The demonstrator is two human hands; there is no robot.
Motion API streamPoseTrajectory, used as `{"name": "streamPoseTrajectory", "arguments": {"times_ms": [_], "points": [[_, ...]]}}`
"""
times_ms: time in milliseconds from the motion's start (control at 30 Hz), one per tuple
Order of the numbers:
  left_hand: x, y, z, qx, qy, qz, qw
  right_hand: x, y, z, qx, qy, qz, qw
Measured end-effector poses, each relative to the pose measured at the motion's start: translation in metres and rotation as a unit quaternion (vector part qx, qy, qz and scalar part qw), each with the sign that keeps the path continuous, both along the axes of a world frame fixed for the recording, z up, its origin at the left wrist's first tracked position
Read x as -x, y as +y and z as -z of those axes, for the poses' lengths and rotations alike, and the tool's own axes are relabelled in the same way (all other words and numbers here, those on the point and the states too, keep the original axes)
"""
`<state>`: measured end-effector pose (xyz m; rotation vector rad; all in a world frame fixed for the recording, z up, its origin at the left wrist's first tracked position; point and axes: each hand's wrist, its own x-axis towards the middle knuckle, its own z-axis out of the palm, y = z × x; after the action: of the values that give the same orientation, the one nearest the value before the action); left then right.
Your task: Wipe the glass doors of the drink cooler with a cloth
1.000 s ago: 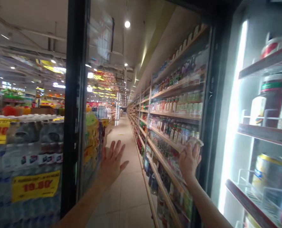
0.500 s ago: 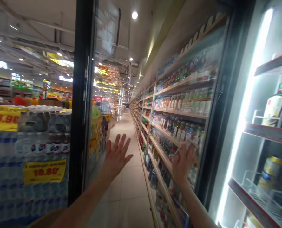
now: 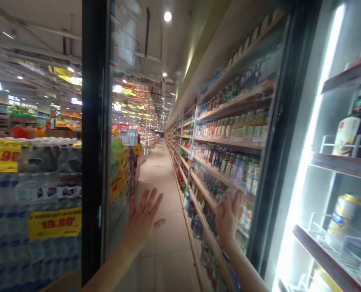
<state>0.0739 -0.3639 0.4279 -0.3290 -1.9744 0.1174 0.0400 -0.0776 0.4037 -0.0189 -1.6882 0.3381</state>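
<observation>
An open glass door with a black frame spans the middle of the view. My left hand lies against its pane, fingers spread and holding nothing. Farther right, my right hand is raised to the same glass. Under its fingertips is what looks like a pale, thin cloth, mostly covered by the fingers and blurred. Bottles on shelves show around the right hand; I cannot tell how much is seen through the pane and how much is reflection.
To the right stands a lit cooler with racks, a dark bottle and a yellow-topped can. Stacked water packs with a yellow price sign are on the left. A tiled aisle floor shows through the glass.
Both hands sit slightly lower and farther left in view. The door frame and surroundings have shifted left as well. My left hand stays spread; the pale cloth stays under my right fingers.
</observation>
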Motion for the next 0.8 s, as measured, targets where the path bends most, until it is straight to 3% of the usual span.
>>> {"name": "streamPoseTrajectory", "arguments": {"times_ms": [100,167,233,367,433,500,567,633,700,800], "points": [[0.000,0.000,-0.001,-0.003,-0.001,0.004,1.000,-0.010,-0.061,0.013,-0.192,-0.037,-0.099,0.976],[-0.001,0.000,-0.004,-0.004,-0.002,0.005,1.000,-0.015,-0.079,0.020,-0.271,-0.037,-0.141,0.951],[-0.003,0.002,-0.004,-0.006,-0.008,0.001,1.000,-0.015,-0.064,0.024,-0.261,-0.027,-0.132,0.956],[-0.006,0.006,0.001,-0.013,-0.015,-0.009,1.000,-0.009,0.000,0.025,-0.090,-0.025,-0.007,0.996],[-0.005,0.008,0.003,-0.014,-0.011,-0.006,1.000,-0.009,0.001,0.026,-0.046,-0.021,0.019,0.999],[-0.004,0.008,0.003,-0.014,-0.009,-0.003,1.000,-0.013,-0.026,0.031,-0.100,-0.029,-0.020,0.994],[-0.005,0.008,0.004,-0.018,-0.015,-0.008,1.000,-0.018,-0.060,0.037,-0.202,-0.043,-0.084,0.975],[-0.006,0.007,0.007,-0.018,-0.027,-0.014,0.999,-0.021,-0.077,0.042,-0.266,-0.048,-0.125,0.955],[-0.009,0.006,0.015,-0.008,-0.041,-0.016,0.999,-0.021,-0.066,0.043,-0.257,-0.049,-0.121,0.957],[-0.013,0.004,0.031,0.006,-0.053,-0.019,0.998,-0.016,-0.025,0.041,-0.155,-0.043,-0.050,0.986]]}}
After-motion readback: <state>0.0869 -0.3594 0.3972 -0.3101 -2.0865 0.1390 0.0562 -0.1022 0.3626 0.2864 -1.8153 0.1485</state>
